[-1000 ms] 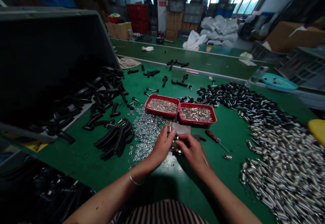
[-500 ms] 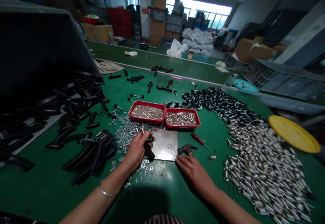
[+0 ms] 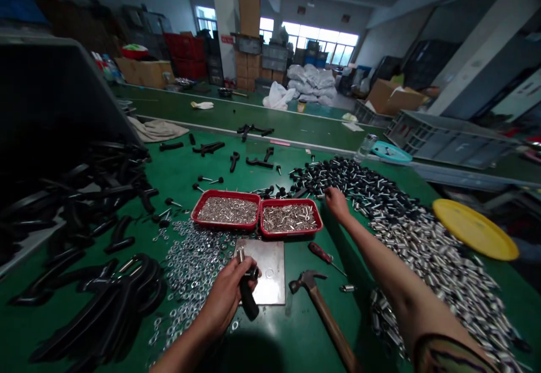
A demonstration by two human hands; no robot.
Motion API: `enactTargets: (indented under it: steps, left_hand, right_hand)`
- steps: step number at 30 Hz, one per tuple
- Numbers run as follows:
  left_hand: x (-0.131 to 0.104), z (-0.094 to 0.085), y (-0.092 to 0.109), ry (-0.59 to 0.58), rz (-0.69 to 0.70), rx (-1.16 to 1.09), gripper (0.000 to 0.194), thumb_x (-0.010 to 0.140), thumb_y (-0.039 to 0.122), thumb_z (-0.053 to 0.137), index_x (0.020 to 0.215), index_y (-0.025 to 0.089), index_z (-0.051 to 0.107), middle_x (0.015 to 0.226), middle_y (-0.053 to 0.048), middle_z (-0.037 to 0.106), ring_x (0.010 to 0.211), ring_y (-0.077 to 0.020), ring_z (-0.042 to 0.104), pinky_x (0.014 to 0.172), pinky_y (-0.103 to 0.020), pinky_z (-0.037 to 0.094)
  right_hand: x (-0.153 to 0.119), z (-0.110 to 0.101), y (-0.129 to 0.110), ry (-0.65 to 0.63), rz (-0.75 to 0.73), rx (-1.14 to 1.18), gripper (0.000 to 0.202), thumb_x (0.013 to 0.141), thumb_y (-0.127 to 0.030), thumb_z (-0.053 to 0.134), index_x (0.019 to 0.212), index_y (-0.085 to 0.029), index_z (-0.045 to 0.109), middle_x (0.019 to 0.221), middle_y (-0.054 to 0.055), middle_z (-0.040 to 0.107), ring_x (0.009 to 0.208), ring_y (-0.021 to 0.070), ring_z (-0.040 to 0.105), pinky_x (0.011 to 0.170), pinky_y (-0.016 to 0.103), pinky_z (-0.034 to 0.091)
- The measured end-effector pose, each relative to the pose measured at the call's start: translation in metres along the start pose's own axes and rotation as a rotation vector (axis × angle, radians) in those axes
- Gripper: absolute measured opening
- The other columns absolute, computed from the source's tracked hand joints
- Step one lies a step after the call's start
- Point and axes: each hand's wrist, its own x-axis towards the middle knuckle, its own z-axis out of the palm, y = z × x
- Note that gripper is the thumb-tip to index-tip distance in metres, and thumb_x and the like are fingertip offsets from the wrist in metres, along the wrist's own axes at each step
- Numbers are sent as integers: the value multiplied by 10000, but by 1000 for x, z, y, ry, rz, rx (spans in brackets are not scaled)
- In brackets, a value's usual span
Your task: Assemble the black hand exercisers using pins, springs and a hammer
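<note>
My left hand is closed around a black plastic handle, above the left side of a flat metal plate. A threaded or coiled metal piece stands up at the top of that handle. My right hand reaches to the near edge of a heap of black-headed screws, fingers drawn together; what lies between the fingertips is too small to make out. A claw hammer rests on the table right of the plate, near a red-and-black screwdriver.
Two red trays hold small metal parts. Loose nuts and washers lie left of the plate. Black handles pile up at left, metal cylinders at right by a yellow lid. A grey crate stands behind.
My right hand has left the hammer and moved forward to the screw heap, uncovering the hammer's wooden handle. My left hand keeps its hold on the black handle. The view has shifted.
</note>
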Motion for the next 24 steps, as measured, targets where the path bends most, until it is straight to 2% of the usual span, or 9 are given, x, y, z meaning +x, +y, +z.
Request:
enactTargets:
  steps: [3, 6, 11, 13, 16, 18, 19, 21, 24]
  left_hand:
    - [6, -2, -3, -17, -20, 65, 397, 740, 503, 761, 870, 150, 632, 815, -34, 610, 708, -126, 548, 594, -215, 437]
    - [12, -5, -4, -39, -41, 134, 409, 755, 537, 739, 861, 156, 634, 785, -35, 615, 686, -124, 539, 581, -206, 419]
    - [12, -7, 1, -3, -40, 58, 388, 754, 506, 752, 852, 155, 622, 780, -26, 599, 667, -110, 530, 575, -205, 416]
    - [11, -8, 4, 21, -12, -39, 373, 741, 467, 775, 849, 149, 611, 786, -20, 588, 658, -101, 524, 570, -206, 417]
    - [12, -8, 6, 15, 15, -140, 355, 752, 420, 777, 872, 139, 598, 799, -19, 585, 657, -92, 527, 577, -209, 425]
    - [11, -5, 5, 3, 18, -168, 351, 759, 407, 776, 876, 131, 592, 811, -23, 589, 672, -92, 539, 579, -207, 429]
    - [9, -3, 4, -4, 19, -174, 350, 760, 402, 777, 878, 129, 590, 822, -25, 594, 681, -93, 545, 581, -206, 430]
    - [4, 5, 2, -21, 23, -172, 351, 760, 399, 779, 878, 127, 591, 829, -25, 598, 689, -92, 551, 584, -204, 434]
    - [-9, 15, 1, -73, 41, -174, 354, 766, 407, 775, 902, 127, 607, 834, -21, 605, 715, -100, 568, 606, -211, 449]
  right_hand:
    - [39, 15, -5, -20, 53, -45, 270, 955, -284, 582, 1193, -160, 611, 1210, 103, 627, 1062, 227, 623, 912, 435, 525]
    - [57, 21, -9, -88, 53, -63, 363, 942, -357, 611, 1251, -172, 576, 1257, 94, 600, 1051, 225, 629, 877, 438, 547]
    - [35, -1, -4, -169, 28, -45, 270, 945, -298, 596, 1142, -115, 629, 1160, 127, 634, 1024, 224, 638, 892, 405, 517]
    - [10, -19, -6, -164, 14, -18, 191, 921, -235, 603, 1021, -81, 655, 1066, 183, 659, 1017, 263, 635, 898, 419, 486]
    - [-48, -45, -33, -108, -17, 98, 217, 939, -275, 560, 1094, -133, 613, 1051, 153, 673, 950, 247, 653, 849, 405, 507]
    - [-103, -53, -70, -95, -37, 543, 251, 946, -368, 549, 1123, -194, 585, 950, 77, 694, 768, 200, 675, 731, 361, 548]
    - [-132, -54, -92, -139, -47, 717, 259, 945, -388, 550, 1137, -215, 567, 949, 57, 696, 722, 185, 677, 696, 350, 559]
    - [-183, -46, -137, -135, -73, 858, 249, 938, -365, 576, 1153, -241, 559, 995, 48, 697, 758, 179, 689, 724, 346, 571]
    - [-226, -25, -184, 37, -189, 816, 218, 925, -312, 604, 1133, -248, 580, 1024, 60, 692, 875, 202, 691, 795, 359, 571]
